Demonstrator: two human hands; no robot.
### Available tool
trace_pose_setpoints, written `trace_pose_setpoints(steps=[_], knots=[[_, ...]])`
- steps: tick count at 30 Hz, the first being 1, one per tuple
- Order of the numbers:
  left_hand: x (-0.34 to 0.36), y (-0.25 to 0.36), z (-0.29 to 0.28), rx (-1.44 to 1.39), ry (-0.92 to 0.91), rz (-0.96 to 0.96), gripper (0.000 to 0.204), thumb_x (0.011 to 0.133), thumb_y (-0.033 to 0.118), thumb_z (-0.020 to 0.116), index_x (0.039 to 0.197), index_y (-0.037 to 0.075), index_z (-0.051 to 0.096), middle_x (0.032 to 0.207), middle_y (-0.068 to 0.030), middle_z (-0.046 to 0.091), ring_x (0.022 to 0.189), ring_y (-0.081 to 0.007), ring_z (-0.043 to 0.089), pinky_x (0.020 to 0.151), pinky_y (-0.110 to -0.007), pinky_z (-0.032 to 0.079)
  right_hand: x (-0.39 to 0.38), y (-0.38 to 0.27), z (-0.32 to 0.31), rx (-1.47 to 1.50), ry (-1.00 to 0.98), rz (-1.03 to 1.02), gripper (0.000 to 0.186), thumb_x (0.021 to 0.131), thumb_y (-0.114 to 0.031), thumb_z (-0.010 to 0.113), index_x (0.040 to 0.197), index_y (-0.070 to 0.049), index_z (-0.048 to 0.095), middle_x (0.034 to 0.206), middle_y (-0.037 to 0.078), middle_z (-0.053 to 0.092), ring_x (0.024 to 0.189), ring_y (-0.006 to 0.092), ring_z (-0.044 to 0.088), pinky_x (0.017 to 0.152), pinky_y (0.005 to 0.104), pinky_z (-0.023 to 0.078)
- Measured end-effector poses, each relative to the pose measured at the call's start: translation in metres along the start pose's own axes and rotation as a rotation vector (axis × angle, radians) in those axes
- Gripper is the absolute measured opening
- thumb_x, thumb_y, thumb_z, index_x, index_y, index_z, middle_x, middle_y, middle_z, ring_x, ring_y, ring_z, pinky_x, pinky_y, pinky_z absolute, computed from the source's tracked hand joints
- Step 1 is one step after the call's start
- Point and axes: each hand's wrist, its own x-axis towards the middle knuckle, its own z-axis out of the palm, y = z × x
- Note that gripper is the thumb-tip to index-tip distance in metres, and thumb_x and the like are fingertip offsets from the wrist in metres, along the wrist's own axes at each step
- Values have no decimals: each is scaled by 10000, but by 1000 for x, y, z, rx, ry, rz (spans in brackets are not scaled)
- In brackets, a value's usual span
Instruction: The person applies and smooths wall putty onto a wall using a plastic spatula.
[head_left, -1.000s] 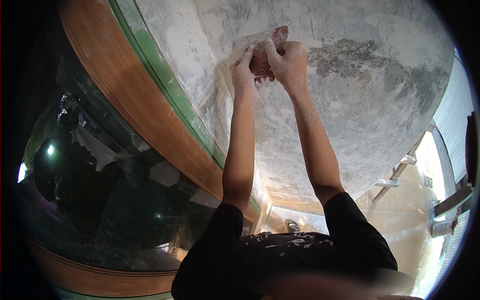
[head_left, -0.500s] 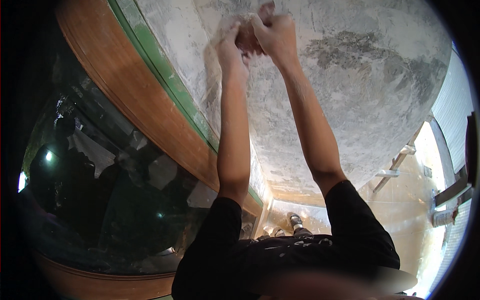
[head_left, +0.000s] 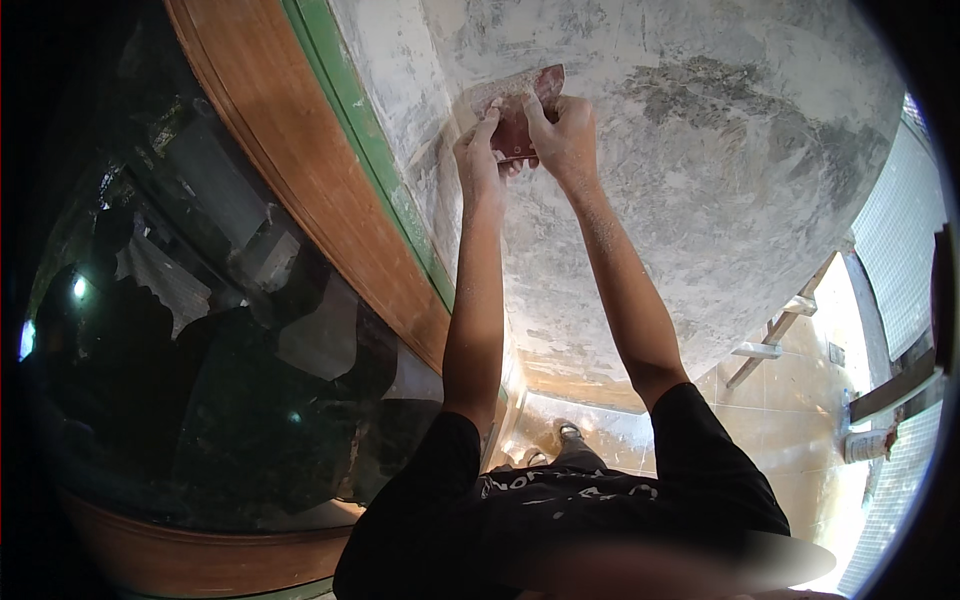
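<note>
Both thumbs lie on the near face of a dark red, flat plate (head_left: 514,132), the left hand (head_left: 478,155) at its left side and the right hand (head_left: 566,145) at its right. The plate sits between the hands, clamped between each thumb and the fingers curled behind it; a few fingertips (head_left: 516,168) show just below its lower edge, though whose they are I cannot tell. The right thumb slants up across the face, with the plate's upper right corner rising above that hand. Pale dust coats the upper edge, which is against or very near the mottled grey wall (head_left: 690,230); contact cannot be made out. Dust speckles the right forearm (head_left: 625,280). To the left of the wall run a green strip (head_left: 372,165) and a brown wooden frame (head_left: 290,180) around dark, reflecting glass (head_left: 240,420). Below, a shod foot (head_left: 568,431) stands on the tiled floor (head_left: 785,400).
</note>
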Motion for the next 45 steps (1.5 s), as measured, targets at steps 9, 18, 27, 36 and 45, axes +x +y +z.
trace_pose_setpoints(steps=[9, 18, 27, 36, 45], knots=[[1, -6, -9, -17, 73, 107, 131, 880, 159, 659, 853, 31, 657, 692, -56, 614, 444, -107, 496, 351, -240, 304, -9, 10, 25, -21, 162, -40, 427, 816, -168, 672, 521, 93, 507, 414, 151, 473, 368, 156, 464, 395, 373, 366], [3, 4, -2, 37, 178, 135, 137, 842, 111, 679, 902, -5, 637, 805, -79, 635, 541, -112, 562, 363, -237, 359, -10, 5, 30, 11, 196, 2, 447, 859, -213, 681, 538, 66, 543, 434, 48, 477, 428, 79, 422, 399, 336, 348], [13, 8, 2, 31, 238, 158, 168, 844, 104, 674, 922, -41, 641, 842, -117, 651, 662, -159, 637, 464, -249, 475, -1, 4, 36, 77, 245, -21, 420, 821, -175, 673, 536, 95, 524, 417, 108, 448, 416, 98, 417, 398, 354, 347], [19, 18, 17, -61, 160, 239, 195, 834, 83, 678, 952, -60, 617, 858, -133, 662, 614, -181, 635, 461, -274, 487, 12, -9, 33, 16, 243, -98, 447, 871, -218, 680, 546, 66, 563, 447, 50, 504, 408, 97, 459, 395, 331, 376], [36, 5, 8, -67, 166, 244, 211, 862, 125, 685, 980, -20, 588, 845, -120, 655, 609, -152, 622, 450, -263, 472, 19, -5, 34, 20, 222, -103, 396, 789, -182, 665, 546, 103, 538, 437, 187, 492, 394, 155, 461, 423, 382, 384]])
